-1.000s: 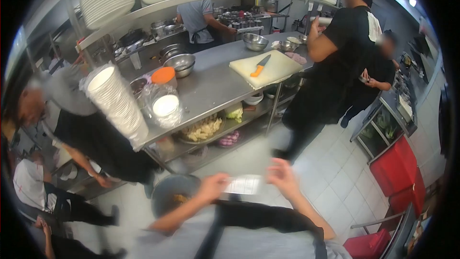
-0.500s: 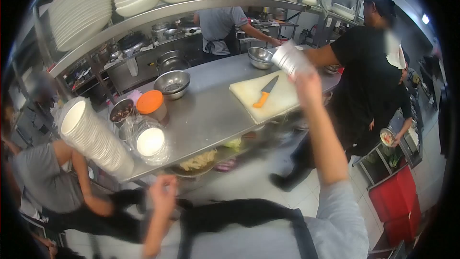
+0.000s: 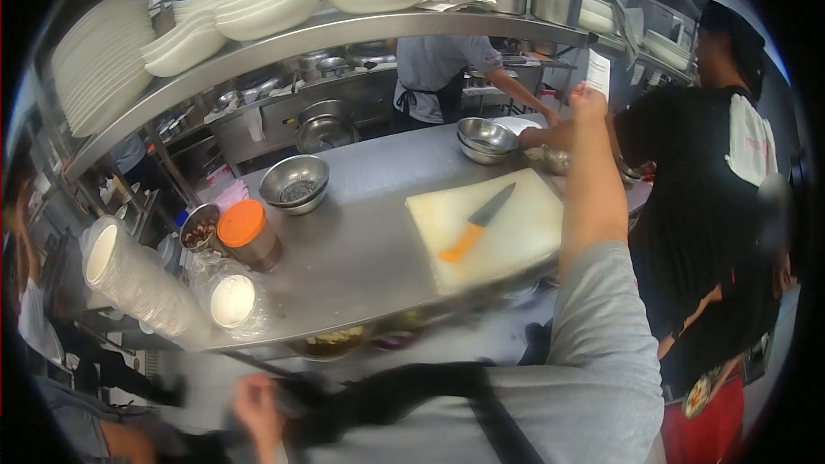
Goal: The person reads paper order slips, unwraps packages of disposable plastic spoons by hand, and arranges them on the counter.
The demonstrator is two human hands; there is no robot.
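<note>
My right hand [image 3: 588, 100] is raised at the upper right, its fingers closed on a white paper slip [image 3: 598, 74] just below the overhead shelf. My left hand [image 3: 256, 402] hangs low in front of the counter edge, blurred, with its fingers curled; what it holds, if anything, cannot be made out. Below my right forearm, a white cutting board [image 3: 533, 222] bears a knife with an orange handle [image 3: 463, 243]. Above my left hand stand a wrapped stack of white containers [image 3: 146, 288] and a plastic-wrapped white container [image 3: 233, 301].
Metal bowls [image 3: 295, 182] and a tub with an orange lid [image 3: 242, 223] stand on the steel counter [image 3: 369, 198]. White dishes [image 3: 266, 2] line the shelf [image 3: 344, 27]. A person in black [image 3: 687, 198] is close at right; another in grey [image 3: 438, 69] stands across the counter.
My right hand has moved up and right with the slip, which now shows more sharply. My left hand has gone lower. The view has shifted, and the person in black appears farther right.
</note>
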